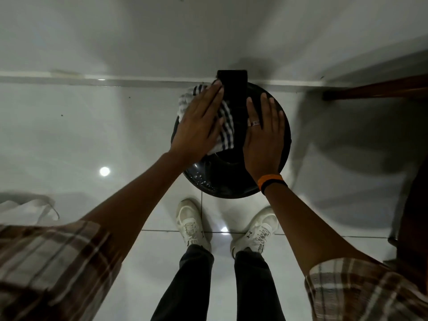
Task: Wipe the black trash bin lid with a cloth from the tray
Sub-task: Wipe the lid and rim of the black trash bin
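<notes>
A round black trash bin lid [222, 179] sits against the wall, just ahead of my feet, with a raised black strip running across its middle. My left hand [199, 126] lies flat on a white cloth with dark stripes [225, 126], pressing it onto the lid's left half. The cloth spills over the lid's far left edge. My right hand [265, 137] rests flat, fingers spread, on the lid's right half, holding nothing. A ring and an orange-and-black wristband are on that hand and wrist. The tray is not in view.
A white wall and skirting [139, 79] run behind the bin. A dark wooden piece of furniture [375, 89] stands at the right. A pale bag or cloth [27, 207] lies on the glossy tiled floor at the left. My white shoes [192, 223] stand right before the bin.
</notes>
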